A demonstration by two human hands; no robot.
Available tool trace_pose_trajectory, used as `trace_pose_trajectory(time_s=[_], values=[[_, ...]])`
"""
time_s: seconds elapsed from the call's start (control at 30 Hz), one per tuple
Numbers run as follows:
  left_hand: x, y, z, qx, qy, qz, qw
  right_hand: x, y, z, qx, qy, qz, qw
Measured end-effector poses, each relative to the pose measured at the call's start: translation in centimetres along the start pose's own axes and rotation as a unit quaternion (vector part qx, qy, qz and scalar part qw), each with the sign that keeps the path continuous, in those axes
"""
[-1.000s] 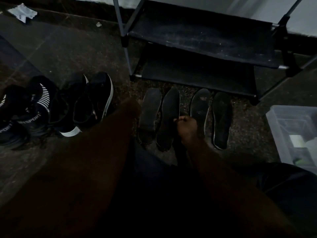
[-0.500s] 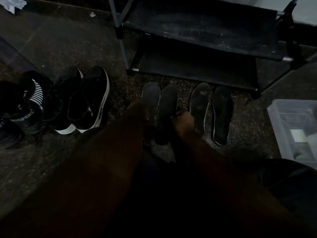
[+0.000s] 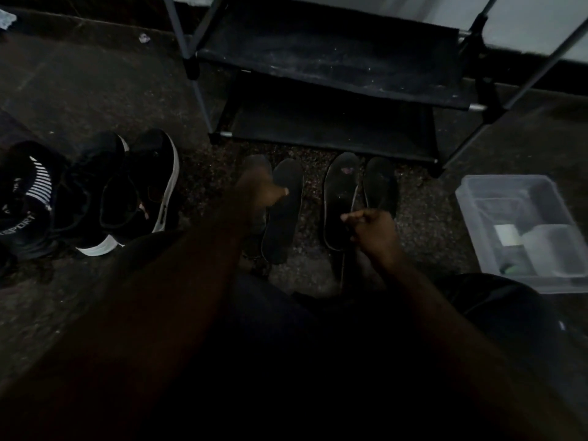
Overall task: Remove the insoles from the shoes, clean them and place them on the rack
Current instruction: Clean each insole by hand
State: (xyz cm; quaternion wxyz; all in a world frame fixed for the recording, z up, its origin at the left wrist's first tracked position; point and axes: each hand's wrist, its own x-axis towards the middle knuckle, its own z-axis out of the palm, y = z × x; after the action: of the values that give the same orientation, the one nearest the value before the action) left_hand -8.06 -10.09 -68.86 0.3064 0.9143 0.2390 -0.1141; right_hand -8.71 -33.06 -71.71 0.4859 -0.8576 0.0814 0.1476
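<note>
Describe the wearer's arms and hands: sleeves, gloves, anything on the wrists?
The left forearm and right forearm are bare, with no sleeves in view. The left hand and right hand are ungloved. No watch, ring or band shows, though the frame is dark and the left hand is blurred. Dark clothing covers the lap.

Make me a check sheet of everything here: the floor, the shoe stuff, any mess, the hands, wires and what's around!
Surface: dark speckled floor, dimly lit.
Job's things: four insoles lie side by side on the floor in front of the rack; none is on its shelves yet; black shoes stand at the left.
Clutter: a small pale scrap near the rack's leg.
Hands: left hand over the leftmost insole; right hand curled above the two right insoles; grip unclear for both.
Cables: nothing seen.
Surroundings: clear plastic bin at the right with small items inside; pale wall behind the rack.
</note>
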Motion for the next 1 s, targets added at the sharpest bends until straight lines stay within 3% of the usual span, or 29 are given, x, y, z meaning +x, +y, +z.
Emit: trace_pose_trajectory(time_s=[0.07,0.23,0.5,0.7,0.93,1.0], values=[[-2.1,2.3,1.1,-0.083,-0.037,0.02,0.996,-0.1,0.3,-1.4,0.027,0.03,0.019,0.999],[-4.9,4.6,6.9,-0.154,-0.118,0.033,0.98,0.1,1.5,-1.8,0.03,0.052,0.047,0.997],[-5.1,4.5,9.4,-0.246,-0.142,-0.077,0.956,-0.3,1.9,-0.6,-0.057,0.012,0.057,0.997],[-5.0,5.2,8.5,-0.337,-0.161,-0.085,0.924,-1.0,0.5,-0.9,0.169,0.019,0.143,0.975],[-9.2,5.6,5.3,-0.434,-0.165,-0.071,0.883,-4.7,-2.0,-2.5,0.28,-0.032,0.107,0.953],[-10.8,5.6,4.5,-0.484,-0.166,-0.053,0.857,-6.1,-2.5,-3.1,0.308,-0.043,0.092,0.946]])
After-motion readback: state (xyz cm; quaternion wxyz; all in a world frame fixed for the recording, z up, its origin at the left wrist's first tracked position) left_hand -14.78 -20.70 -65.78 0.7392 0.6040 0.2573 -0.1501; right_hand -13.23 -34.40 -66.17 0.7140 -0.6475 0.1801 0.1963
